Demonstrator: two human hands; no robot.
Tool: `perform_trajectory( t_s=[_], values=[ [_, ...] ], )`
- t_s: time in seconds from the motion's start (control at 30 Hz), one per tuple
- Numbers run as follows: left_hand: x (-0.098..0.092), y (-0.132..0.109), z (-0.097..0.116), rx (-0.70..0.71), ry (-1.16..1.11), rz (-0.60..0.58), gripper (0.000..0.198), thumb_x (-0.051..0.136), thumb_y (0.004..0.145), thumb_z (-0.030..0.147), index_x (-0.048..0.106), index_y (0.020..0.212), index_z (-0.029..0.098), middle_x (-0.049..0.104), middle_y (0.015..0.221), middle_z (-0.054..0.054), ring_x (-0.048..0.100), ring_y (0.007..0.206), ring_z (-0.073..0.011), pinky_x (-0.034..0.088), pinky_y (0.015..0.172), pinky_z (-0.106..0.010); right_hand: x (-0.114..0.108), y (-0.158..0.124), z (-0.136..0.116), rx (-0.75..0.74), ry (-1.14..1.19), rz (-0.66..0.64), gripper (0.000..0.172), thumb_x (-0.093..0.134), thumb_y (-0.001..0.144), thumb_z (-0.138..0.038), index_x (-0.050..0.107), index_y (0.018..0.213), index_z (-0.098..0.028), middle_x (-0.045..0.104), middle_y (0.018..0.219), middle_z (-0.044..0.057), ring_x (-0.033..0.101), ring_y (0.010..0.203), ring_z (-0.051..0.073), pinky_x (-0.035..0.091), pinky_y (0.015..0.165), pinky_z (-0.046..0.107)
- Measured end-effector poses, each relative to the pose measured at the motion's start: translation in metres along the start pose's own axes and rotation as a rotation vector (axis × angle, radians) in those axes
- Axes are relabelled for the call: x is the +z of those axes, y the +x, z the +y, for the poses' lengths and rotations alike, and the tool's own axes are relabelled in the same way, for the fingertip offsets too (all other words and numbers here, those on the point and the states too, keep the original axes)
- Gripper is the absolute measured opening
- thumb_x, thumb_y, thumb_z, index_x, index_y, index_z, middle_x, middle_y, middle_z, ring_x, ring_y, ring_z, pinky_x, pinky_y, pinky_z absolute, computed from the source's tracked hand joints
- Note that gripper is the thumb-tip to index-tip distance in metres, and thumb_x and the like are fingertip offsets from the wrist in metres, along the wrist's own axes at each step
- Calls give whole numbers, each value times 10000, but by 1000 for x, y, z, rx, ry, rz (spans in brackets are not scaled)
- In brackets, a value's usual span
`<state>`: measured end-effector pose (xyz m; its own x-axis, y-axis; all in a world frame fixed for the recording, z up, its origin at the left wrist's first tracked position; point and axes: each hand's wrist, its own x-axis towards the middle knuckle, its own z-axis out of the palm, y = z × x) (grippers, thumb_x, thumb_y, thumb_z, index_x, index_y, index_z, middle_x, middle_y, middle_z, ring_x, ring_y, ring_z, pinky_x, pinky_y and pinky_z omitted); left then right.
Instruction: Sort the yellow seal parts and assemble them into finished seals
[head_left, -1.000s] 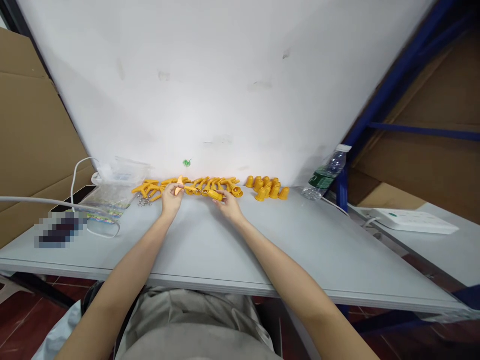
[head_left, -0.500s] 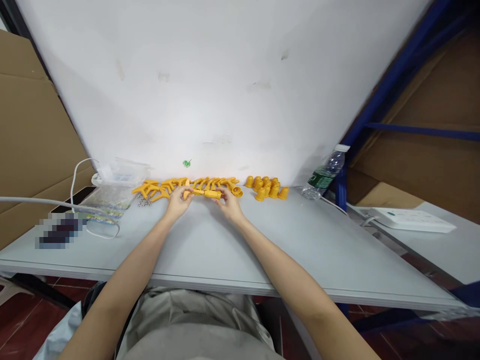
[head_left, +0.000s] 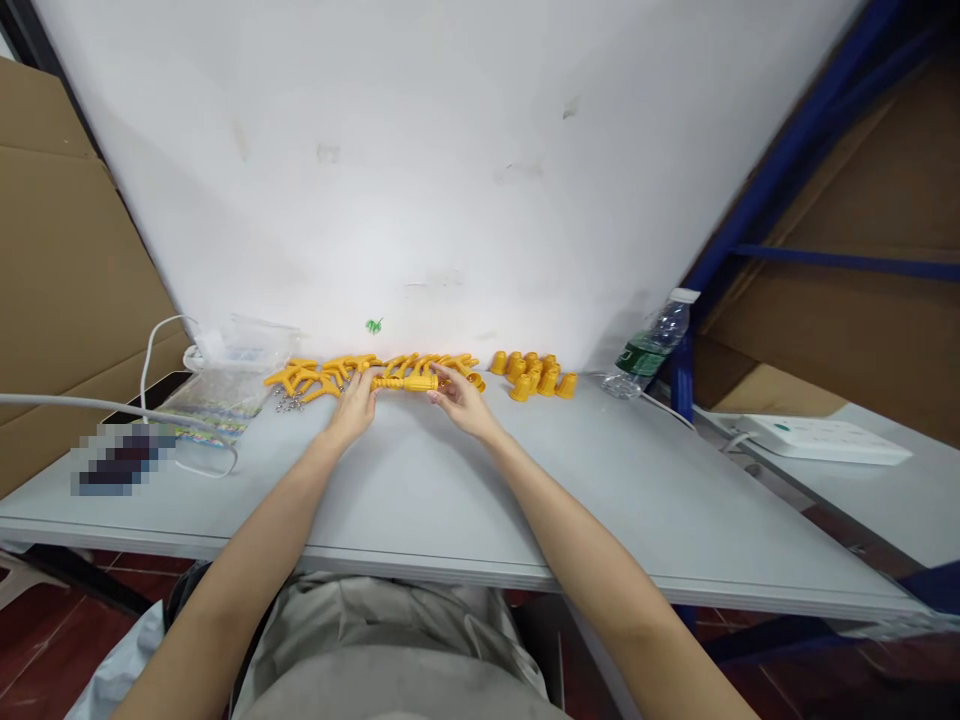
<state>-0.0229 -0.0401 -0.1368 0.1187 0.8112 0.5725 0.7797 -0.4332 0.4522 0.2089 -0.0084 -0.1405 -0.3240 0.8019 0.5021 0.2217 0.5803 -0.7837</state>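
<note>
Between my hands a yellow ribbed plastic rod (head_left: 406,383) lies level, a little above the table near the wall. My left hand (head_left: 358,402) is closed around its left end, which the fingers hide. At the rod's right end my right hand (head_left: 460,399) grips it with thumb and fingers. Behind the hands, yellow branching plastic pieces (head_left: 300,375) lie in a row along the wall. Small metal parts (head_left: 289,403) sit left of my left hand. A round yellow piece (head_left: 475,381) shows partly behind my right hand. Several yellow cups (head_left: 547,379) stand farther right.
A clear plastic bottle (head_left: 651,345) leans at the table's right rear. At the left lie plastic bags (head_left: 240,350), a white cable (head_left: 146,375) and a blurred dark object (head_left: 124,463). A white power strip (head_left: 832,440) rests on the surface at the right.
The yellow rod has turned in my hands, so its ribbed left part now shows. The flat yellow end by my left fingers is no longer visible. My right hand has shifted slightly.
</note>
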Motion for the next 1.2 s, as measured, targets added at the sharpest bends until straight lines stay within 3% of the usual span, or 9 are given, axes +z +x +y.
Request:
perform_trajectory(
  t_s=[0.17,0.33,0.53,0.67,0.77,0.87,1.0,1.1,1.2],
  values=[
    [-5,0,6,6,58,-35,298,400,920,169,517,1193,195,567,1119,-120,590,1029,-241,496,918,-413,2,-2,-12,116,87,2,572,559,762,-736,592,948,-197,636,797,30,587,591,145,521,682,333],
    [-8,1,9,-6,111,-99,313,374,923,156,511,1202,186,557,1131,-132,599,981,-240,508,884,-423,4,-3,-25,296,149,29,636,471,730,-836,499,660,-205,618,605,17,568,509,131,487,624,299],
    [-7,1,3,-22,95,-111,292,377,909,137,523,1156,189,563,1100,-126,607,966,-240,517,877,-431,-3,-7,-38,380,250,-194,529,689,673,-704,584,673,-186,673,662,19,597,533,112,498,635,270],
    [-3,-1,4,26,37,-93,251,404,910,157,519,1130,196,567,1096,-116,597,1036,-243,499,940,-445,0,-9,-40,515,267,-151,656,460,780,-806,547,538,-202,492,368,-6,412,322,93,514,506,291],
    [0,-1,6,53,3,-77,244,400,911,162,510,1125,198,569,1115,-117,586,1082,-247,483,979,-461,1,-7,-40,575,255,-114,692,359,819,-816,527,520,-215,378,287,-32,317,266,88,490,417,277],
    [1,-1,5,39,-3,-69,238,393,909,166,505,1117,194,573,1119,-123,585,1087,-253,485,978,-476,-4,-5,-40,596,280,-114,614,447,812,-781,563,648,-201,555,421,3,437,301,105,451,376,254],
    [0,0,2,24,7,-60,240,405,902,169,502,1120,189,575,1119,-131,589,1083,-259,493,968,-482,-9,-5,-41,411,402,-102,482,794,646,-577,585,880,-212,717,744,0,622,496,118,538,540,254],
    [0,-1,5,47,4,-56,242,404,904,166,503,1123,194,578,1114,-125,587,1096,-258,488,979,-483,-4,-6,-42,362,348,-99,456,706,719,-625,565,717,-192,668,587,5,543,401,98,466,449,227],
    [0,-2,10,69,-11,-46,245,402,913,177,498,1137,194,579,1121,-127,583,1109,-263,486,981,-490,2,-6,-44,471,250,-42,618,446,841,-737,509,545,-199,504,353,7,382,273,85,309,316,217]
  ],
)
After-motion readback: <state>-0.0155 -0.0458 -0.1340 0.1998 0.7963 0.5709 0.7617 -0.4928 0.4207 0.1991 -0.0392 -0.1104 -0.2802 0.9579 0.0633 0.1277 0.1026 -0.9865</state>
